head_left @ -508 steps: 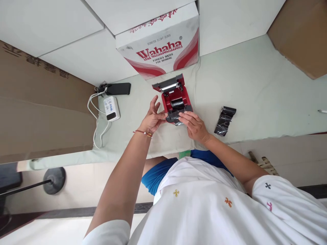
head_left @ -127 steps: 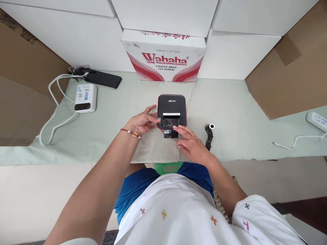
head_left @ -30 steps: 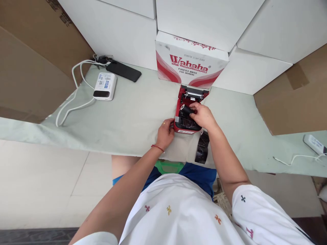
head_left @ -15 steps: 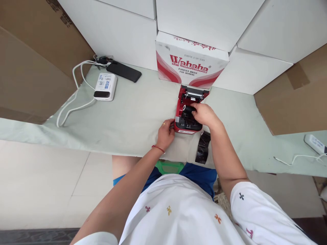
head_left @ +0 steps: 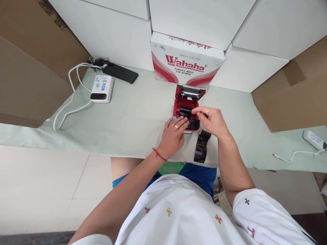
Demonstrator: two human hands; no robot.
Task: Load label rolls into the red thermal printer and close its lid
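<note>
I see the printer (head_left: 188,102) open on the worktop (head_left: 138,119), with the roll (head_left: 184,111) inside. My left hand (head_left: 173,134) lies flat, its fingers (head_left: 181,120) outstretched on the front edge, holding nothing. My right hand (head_left: 213,119) hovers just beside the roll, too blurred to tell its grip.

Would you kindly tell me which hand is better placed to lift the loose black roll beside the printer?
Probably the right: the right hand hovers just beyond the black roll, right of the red printer; the left hand rests on the printer's front.
</note>
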